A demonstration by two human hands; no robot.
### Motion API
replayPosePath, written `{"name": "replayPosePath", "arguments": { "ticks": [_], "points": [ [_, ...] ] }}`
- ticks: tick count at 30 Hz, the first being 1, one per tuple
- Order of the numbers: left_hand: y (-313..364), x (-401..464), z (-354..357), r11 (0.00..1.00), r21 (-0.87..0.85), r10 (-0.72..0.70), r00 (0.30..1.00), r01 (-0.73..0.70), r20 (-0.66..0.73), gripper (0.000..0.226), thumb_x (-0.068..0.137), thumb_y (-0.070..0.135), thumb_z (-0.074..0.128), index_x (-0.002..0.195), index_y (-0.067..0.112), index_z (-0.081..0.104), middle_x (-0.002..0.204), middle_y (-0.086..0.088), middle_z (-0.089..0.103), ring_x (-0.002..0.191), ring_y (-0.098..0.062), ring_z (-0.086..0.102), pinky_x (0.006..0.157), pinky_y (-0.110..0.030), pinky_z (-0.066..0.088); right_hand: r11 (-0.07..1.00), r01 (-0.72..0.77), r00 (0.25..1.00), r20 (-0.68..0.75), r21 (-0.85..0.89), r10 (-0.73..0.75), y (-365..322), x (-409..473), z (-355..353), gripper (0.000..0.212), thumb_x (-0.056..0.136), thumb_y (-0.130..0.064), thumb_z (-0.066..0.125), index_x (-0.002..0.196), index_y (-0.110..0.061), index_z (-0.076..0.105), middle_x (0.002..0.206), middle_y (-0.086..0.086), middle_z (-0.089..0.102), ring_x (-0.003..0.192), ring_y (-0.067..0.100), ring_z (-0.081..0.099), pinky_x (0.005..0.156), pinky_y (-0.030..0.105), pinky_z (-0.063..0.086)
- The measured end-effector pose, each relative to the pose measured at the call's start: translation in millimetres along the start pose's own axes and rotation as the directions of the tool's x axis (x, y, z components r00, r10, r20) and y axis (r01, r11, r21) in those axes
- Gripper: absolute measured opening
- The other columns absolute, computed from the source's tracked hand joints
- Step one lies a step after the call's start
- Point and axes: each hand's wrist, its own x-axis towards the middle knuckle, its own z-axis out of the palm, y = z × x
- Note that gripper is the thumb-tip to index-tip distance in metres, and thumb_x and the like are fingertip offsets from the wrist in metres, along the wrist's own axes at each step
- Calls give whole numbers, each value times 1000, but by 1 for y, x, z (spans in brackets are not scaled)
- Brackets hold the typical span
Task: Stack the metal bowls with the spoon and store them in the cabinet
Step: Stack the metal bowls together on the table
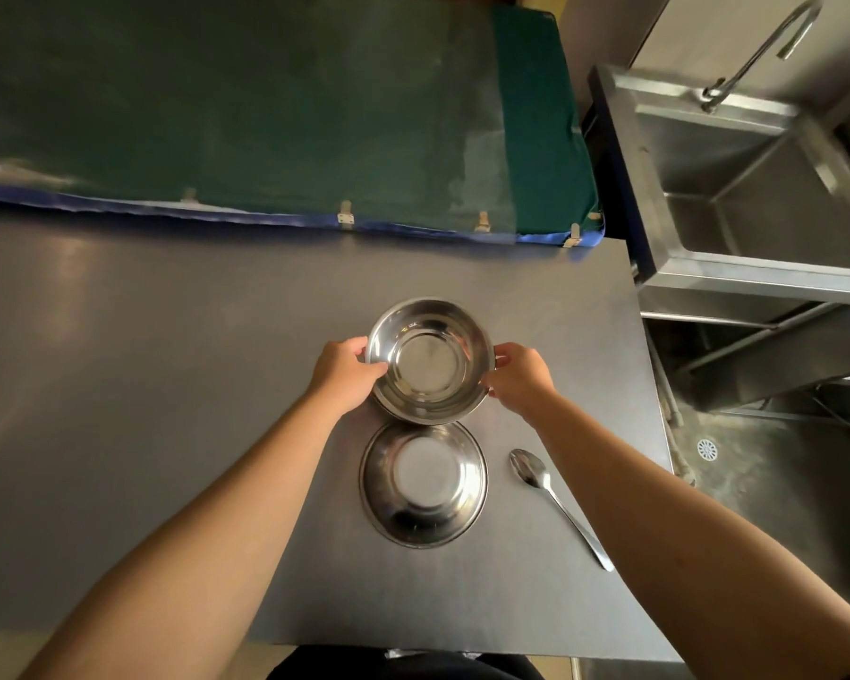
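Two shiny metal bowls are on the grey steel table (143,385). The far bowl (429,360) is gripped at its rim from both sides: my left hand (347,373) holds the left edge and my right hand (518,377) holds the right edge. Its near edge overlaps the rim of the near bowl (423,483), which rests upright on the table just in front of me. A metal spoon (550,493) lies on the table to the right of the near bowl, bowl end pointing away, under my right forearm. No cabinet is visible.
A green cloth-covered surface with a blue edge (266,115) borders the table's far side. A steel sink (766,198) with a curved tap (761,51) stands to the right across a gap. The table's right edge is close to the spoon; a floor drain (706,450) shows below.
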Motion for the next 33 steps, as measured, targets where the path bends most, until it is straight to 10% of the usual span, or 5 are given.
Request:
{"name": "replayPosePath", "arguments": {
  "ticks": [7, 14, 19, 24, 33],
  "points": [
    [-18, 19, 8, 991, 131, -10, 1000, 11, -10, 33, 83, 26, 71, 115, 17, 71, 110, 0, 46, 85, -21, 49, 75, -27, 40, 996, -1, 1000, 18, -86, 3, 0, 8, 10, 26, 79, -2, 62, 101, -6, 74, 91, 16, 75, 87, 40, 70, 75, 43, 59],
    [-31, 17, 11, 997, 77, -35, 999, 32, 38, 39, 88, 28, 68, 126, 23, 67, 85, 17, 53, 84, -14, 52, 65, -24, 40, 990, -2, 1000, 15, -142, 4, 1, 10, 20, 22, 81, -8, 62, 100, -5, 72, 97, 17, 73, 82, 36, 67, 60, 32, 50],
    [-33, 16, 12, 998, 30, -51, 995, 49, 84, 15, 87, 30, 68, 99, 38, 65, 101, 17, 68, 95, -12, 65, 69, -22, 44, 989, 6, 1000, 7, -145, -5, 8, 11, 22, 28, 86, -17, 62, 110, -5, 71, 115, 18, 69, 93, 36, 66, 69, 35, 54],
    [-41, 6, 10, 982, 69, -181, 982, 178, 47, 55, 82, 47, 68, 128, 17, 59, 119, -1, 60, 112, -26, 58, 95, -35, 43, 993, -23, 999, 38, -113, 27, 23, 3, 16, 61, 90, -26, 69, 145, -7, 51, 132, 12, 64, 109, 29, 65, 85, 29, 49],
    [-76, -38, 15, 937, 6, -346, 929, 349, 132, 87, 76, 57, 73, 146, 14, 45, 134, -1, 56, 115, -22, 58, 99, -42, 52, 990, -121, 968, 213, -66, 133, 56, -35, 21, 82, 73, -42, 88, 138, -6, 54, 117, 5, 61, 90, 19, 64, 86, 44, 61]
  ]
}}
